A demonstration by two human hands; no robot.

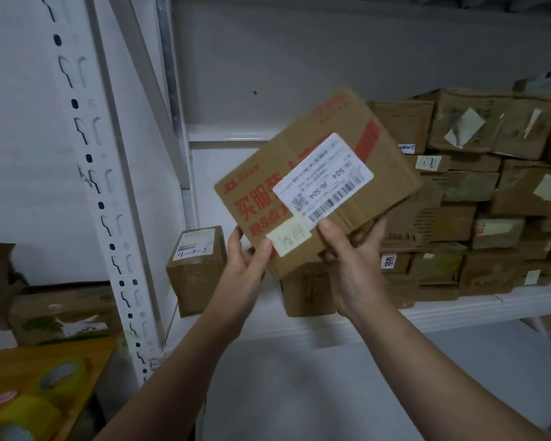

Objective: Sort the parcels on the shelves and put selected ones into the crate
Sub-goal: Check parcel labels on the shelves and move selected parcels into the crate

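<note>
Fingers [331,232] of the right hand [355,268] and left hand [244,264] are closed on the lower edge of a cardboard parcel [318,183], held tilted in front of a white shelf [458,308]. Stacked parcels [477,192] are seen behind, tape rolls [58,377] at lower left.

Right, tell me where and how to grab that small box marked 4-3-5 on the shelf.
Grip the small box across its two upright side faces, coming from the front of the shelf. It stands alone and taller than wide, with open space on both sides, so fingers fit around it.
</note>
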